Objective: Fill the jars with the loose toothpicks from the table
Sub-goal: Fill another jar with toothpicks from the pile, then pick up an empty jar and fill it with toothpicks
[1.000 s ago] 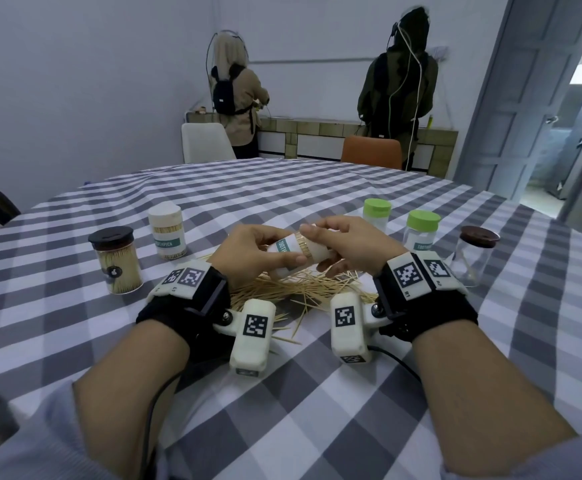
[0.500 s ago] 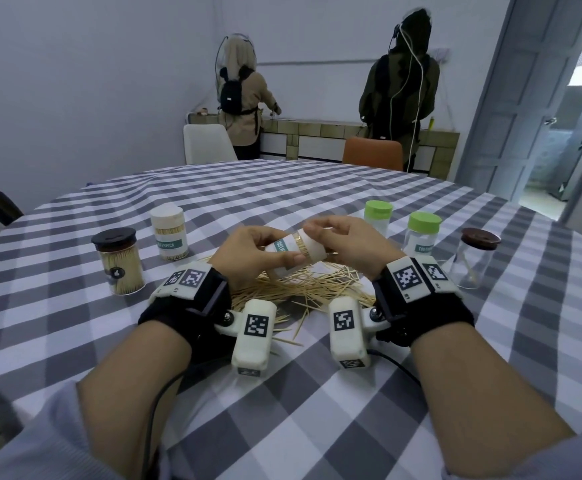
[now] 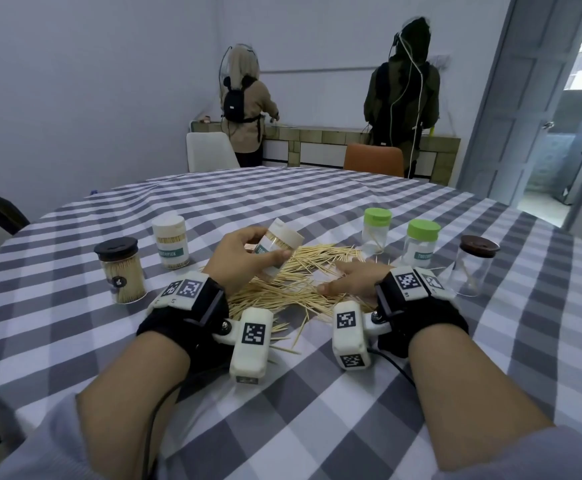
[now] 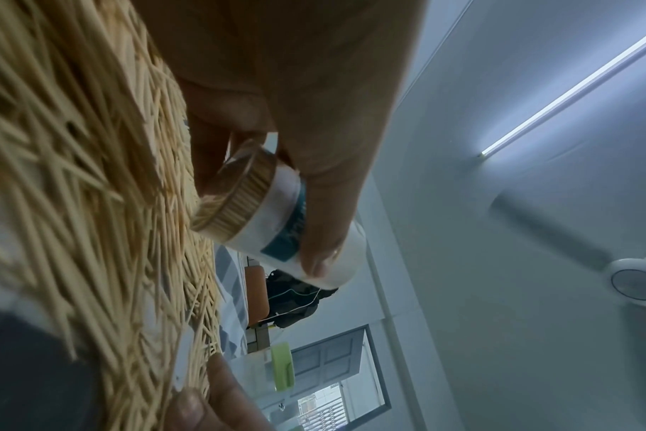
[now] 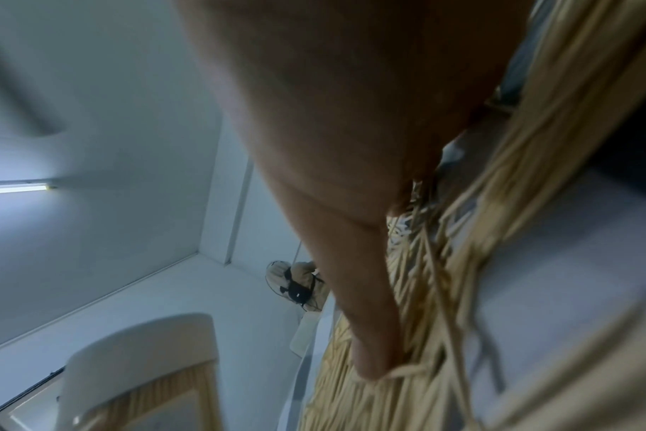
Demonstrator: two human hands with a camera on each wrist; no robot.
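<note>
My left hand point(image 3: 269, 249) grips a white-capped toothpick jar point(image 3: 285, 238) and holds it tilted above the loose toothpicks point(image 3: 303, 268) heaped at the table's middle. In the left wrist view the jar point(image 4: 277, 230) is packed with sticks, my thumb and fingers curled round it. My right hand point(image 3: 345, 279) lies on the right side of the pile, fingers stretched out. The right wrist view shows its thumb point(image 5: 365, 344) touching the toothpicks point(image 5: 447, 291); the other fingers are hidden there.
On the checked table point(image 3: 317, 410) a full black-lidded jar point(image 3: 120, 271) and a white-capped jar point(image 3: 171, 241) stand at the left. Two green-lidded jars point(image 3: 376, 230) point(image 3: 421, 244) and a brown-lidded clear jar point(image 3: 473, 266) stand at the right. Two people stand at the far counter.
My right hand has let go of the jar's end and dropped onto the toothpick pile. My left hand keeps the jar and has tipped it more upright.
</note>
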